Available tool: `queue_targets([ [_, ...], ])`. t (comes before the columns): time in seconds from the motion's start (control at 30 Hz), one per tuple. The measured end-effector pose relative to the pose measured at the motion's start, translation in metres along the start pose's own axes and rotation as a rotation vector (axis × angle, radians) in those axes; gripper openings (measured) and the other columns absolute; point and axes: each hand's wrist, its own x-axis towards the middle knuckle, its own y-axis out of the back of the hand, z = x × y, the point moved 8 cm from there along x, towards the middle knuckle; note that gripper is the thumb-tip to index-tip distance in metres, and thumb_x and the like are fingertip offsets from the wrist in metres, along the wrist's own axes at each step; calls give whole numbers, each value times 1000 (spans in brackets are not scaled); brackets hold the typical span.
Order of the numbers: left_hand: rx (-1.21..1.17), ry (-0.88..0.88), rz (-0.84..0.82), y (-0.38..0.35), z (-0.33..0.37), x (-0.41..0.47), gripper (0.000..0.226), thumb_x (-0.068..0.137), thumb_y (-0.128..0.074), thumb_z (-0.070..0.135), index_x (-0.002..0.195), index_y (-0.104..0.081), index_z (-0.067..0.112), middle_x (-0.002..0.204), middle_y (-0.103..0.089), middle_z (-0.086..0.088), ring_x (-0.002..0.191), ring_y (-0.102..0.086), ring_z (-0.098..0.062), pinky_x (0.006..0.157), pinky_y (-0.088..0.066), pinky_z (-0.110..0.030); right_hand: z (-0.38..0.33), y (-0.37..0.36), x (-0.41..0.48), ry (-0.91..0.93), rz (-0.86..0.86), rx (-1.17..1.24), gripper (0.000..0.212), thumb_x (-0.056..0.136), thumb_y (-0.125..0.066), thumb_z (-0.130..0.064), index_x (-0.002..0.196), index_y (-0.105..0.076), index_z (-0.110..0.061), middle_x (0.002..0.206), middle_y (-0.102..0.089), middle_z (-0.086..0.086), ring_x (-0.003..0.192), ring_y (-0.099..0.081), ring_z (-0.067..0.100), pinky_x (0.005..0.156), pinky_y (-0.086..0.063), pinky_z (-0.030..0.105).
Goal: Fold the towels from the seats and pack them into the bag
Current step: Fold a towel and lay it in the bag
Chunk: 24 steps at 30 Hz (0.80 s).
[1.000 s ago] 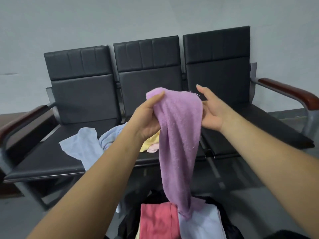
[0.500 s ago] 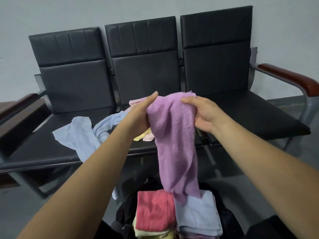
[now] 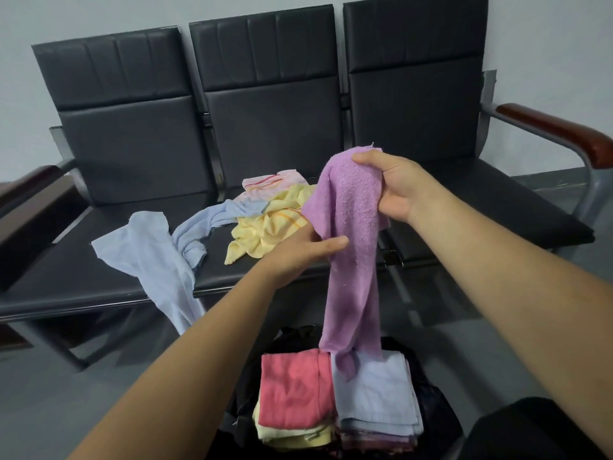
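Hanging mid-frame above the bag, the towel looks soft, light and floppy. The right hand grips its top. The left hand touches its middle, fingers hidden, so its grip cannot be told. Corners seem best to hold.

Bare left hand and forearm, bare right hand and forearm, black cloth garment at lower right corner
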Motion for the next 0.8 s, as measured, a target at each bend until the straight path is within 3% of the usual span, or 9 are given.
queue_targets([
  [0.1, 73, 30, 197, 12, 0, 3, 17, 87, -80, 34, 96, -75, 19, 101, -77, 0, 107, -71, -20, 97, -58, -40, -1, -1, -1, -16, 8, -13, 29, 89, -75, -16, 113, -69, -4, 108, -75, 15, 96, -74, 28, 76, -61, 40],
  [0.17, 25, 64, 305, 23, -4, 1, 39, 85, -79, 44, 67, -71, 10, 78, -69, -13, 91, -69, -27, 95, -58, -50, -5, 4, 0, -2, 31, -18, 20, 90, -73, -10, 108, -69, -2, 104, -75, 16, 94, -75, 28, 76, -63, 39],
  [0.23, -90, 79, 334, 26, -4, 1, 42, 88, -71, 51, 90, -75, 9, 88, -69, -13, 90, -68, -26, 90, -59, -57, -3, 12, 3, -11, 61, -35, 18, 90, -73, -6, 106, -69, 0, 108, -75, 18, 97, -75, 28, 83, -63, 40],
  [0.33, -328, 81, 330, 25, 3, 6, 27, 101, -60, 42, 122, -68, 29, 122, -73, -2, 111, -70, -25, 81, -61, -52, 19, 23, 5, -143, 43, -67, 15, 93, -68, -9, 106, -70, -2, 110, -74, 17, 96, -74, 26, 87, -61, 39],
  [0.4, -428, 91, 392, 31, 7, 11, 30, 102, -59, 37, 127, -67, 23, 127, -71, -3, 118, -67, -24, 85, -59, -46, 35, 26, 3, -203, -5, 2, 17, 97, -65, -15, 107, -70, -3, 106, -73, 13, 94, -72, 22, 90, -59, 36],
  [0.5, -486, 90, 473, 38, 14, 17, 37, 100, -61, 36, 130, -66, 15, 131, -69, -7, 124, -64, -24, 105, -51, -44, 53, 19, -2, -203, -159, 183, 41, 98, -60, -31, 125, -70, -2, 122, -69, 15, 112, -67, 26, 106, -50, 41],
  [0.6, -513, 113, 525, 46, 15, 18, 33, 100, -63, 35, 122, -68, 11, 122, -72, -10, 116, -68, -23, 106, -51, -45, 73, 7, -12, -205, -343, -5, 49, 96, -60, -34, 141, -60, -15, 130, -61, 12, 119, -55, 30, 110, -40, 47],
  [0.7, -279, 166, 586, 64, 19, 15, 42, 91, -66, 49, 118, -71, 17, 119, -73, -4, 114, -66, -22, 106, -50, -44, 79, 13, -10, -155, -303, -112, 45, 89, -72, -13, 133, -63, -3, 127, -69, 16, 116, -65, 30, 102, -52, 46],
  [0.8, 211, 282, 656, 86, 20, 7, 52, 92, -60, 55, 128, -64, 18, 122, -68, -1, 111, -62, -22, 102, -49, -41, 66, 22, -6, -56, -174, -173, 36, 89, -72, -10, 124, -68, -2, 116, -73, 17, 106, -69, 29, 98, -54, 47],
])
